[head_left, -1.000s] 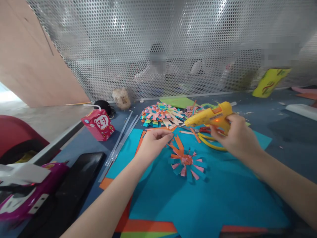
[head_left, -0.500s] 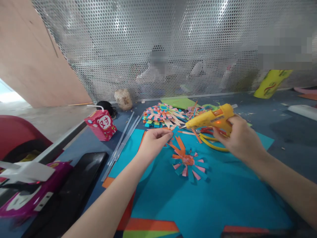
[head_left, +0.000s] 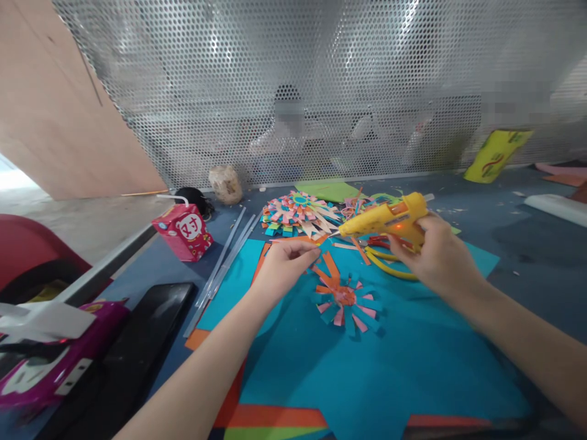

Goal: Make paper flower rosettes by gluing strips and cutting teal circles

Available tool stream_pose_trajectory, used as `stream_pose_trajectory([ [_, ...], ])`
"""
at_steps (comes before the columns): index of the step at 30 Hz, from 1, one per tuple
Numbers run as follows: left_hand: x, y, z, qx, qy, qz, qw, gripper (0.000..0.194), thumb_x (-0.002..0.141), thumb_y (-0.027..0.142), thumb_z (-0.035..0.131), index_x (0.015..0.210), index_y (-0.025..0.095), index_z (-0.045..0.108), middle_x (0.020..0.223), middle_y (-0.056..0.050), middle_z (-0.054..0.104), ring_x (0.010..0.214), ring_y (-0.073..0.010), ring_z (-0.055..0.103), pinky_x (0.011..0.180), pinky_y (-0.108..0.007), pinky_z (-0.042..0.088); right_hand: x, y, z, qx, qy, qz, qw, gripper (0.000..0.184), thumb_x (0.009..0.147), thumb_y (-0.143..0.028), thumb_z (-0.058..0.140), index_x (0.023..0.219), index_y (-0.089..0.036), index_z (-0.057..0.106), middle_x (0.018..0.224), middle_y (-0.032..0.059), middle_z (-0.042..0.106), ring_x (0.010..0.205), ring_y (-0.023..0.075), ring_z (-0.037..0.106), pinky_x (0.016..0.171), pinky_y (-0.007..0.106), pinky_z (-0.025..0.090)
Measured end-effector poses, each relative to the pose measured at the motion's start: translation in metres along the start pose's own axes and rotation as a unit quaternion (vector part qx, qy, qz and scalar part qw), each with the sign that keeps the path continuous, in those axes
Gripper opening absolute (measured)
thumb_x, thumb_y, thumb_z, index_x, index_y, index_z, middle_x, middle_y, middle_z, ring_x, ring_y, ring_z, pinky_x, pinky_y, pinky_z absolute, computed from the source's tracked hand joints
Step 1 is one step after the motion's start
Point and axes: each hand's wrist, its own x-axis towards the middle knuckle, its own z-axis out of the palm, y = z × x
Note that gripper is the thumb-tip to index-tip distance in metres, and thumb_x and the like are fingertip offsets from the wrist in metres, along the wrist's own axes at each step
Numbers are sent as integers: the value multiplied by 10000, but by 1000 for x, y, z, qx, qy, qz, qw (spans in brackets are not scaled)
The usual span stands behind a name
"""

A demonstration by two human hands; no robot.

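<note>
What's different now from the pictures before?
The yellow plastic glue gun in the right hand has moved a little to the left, so its metal tip is nearer the left hand. I see nothing picked up or let go. The blue, pink and orange paper flower and red drink box stayed put.

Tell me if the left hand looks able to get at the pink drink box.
Probably yes: only flat teal paper and low clear sticks seem to lie between the left hand and the drink box. Its fingertips are pinched, though, so they would have to open.
</note>
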Motion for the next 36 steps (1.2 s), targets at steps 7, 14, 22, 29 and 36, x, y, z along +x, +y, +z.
stream_pose_trajectory([
  [7, 2, 1, -2, -75, 59, 19, 995, 188, 636, 307, 672, 723, 142, 655, 563, 16, 592, 526, -87, 519, 519, -218, 384, 1, 0, 1, 9, -1, 6, 1000, 259, 770, -383, 513, 935, -193, 453, 913, 124, 568, 867, 294, 584, 641, 387, 489],
  [14, 5, -4, -6, -112, 88, 15, 990, 236, 622, 328, 682, 765, 147, 631, 632, 10, 605, 605, -104, 580, 535, -206, 399, 21, 54, 2, -33, -78, 252, 964, 469, 663, -482, 576, 964, -152, 434, 843, 146, 586, 778, 303, 592, 588, 370, 449],
  [22, 7, -6, -12, -55, 90, 46, 993, 276, 654, 296, 639, 898, 168, 663, 675, -9, 625, 631, -116, 567, 545, -217, 421, 17, 117, 11, -132, -56, 370, 918, 469, 565, -536, 639, 764, -130, 516, 916, 317, 535, 914, 487, 492, 648, 622, 348],
  [29, 8, -6, -21, 54, 138, 113, 983, 307, 672, 325, 630, 917, 141, 613, 624, 6, 577, 576, -112, 520, 534, -220, 395, 11, 12, -6, 139, -192, -249, 939, 567, 711, -588, 540, 1118, -195, 513, 1110, 127, 550, 1070, 280, 475, 931, 452, 333],
  [36, 9, -7, -27, 42, 151, 138, 978, 197, 691, 289, 603, 838, 158, 616, 630, 7, 571, 598, -118, 524, 554, -218, 381, -11, -48, -10, 227, -326, -393, 829, 573, 715, -500, 600, 1156, -142, 529, 1082, 136, 596, 1041, 246, 511, 905, 382, 394],
])
